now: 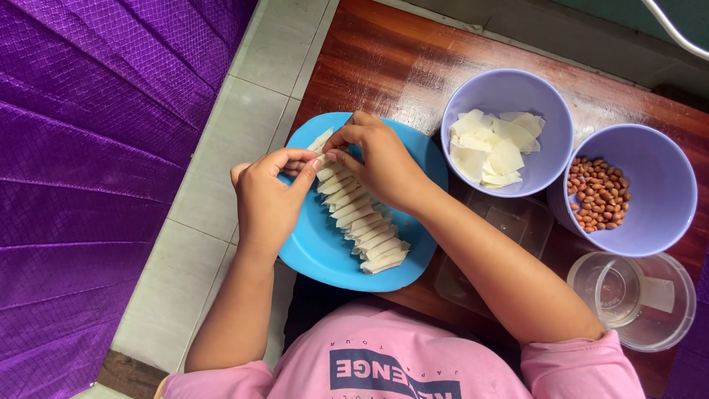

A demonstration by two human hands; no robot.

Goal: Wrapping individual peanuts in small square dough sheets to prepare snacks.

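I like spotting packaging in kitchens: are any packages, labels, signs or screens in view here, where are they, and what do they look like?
No packages, signs or screens show.
Printed panel on the person's pink shirt: bottom centre, a dark blue block with pale lettering.
Pale rectangular patch by the clear cup: lower right; whether it is a label, I cannot tell.

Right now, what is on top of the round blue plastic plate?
A row of folded white wrapper pieces lies on the round blue plastic plate. Both hands cover the row's far end, hiding what the fingers pinch.
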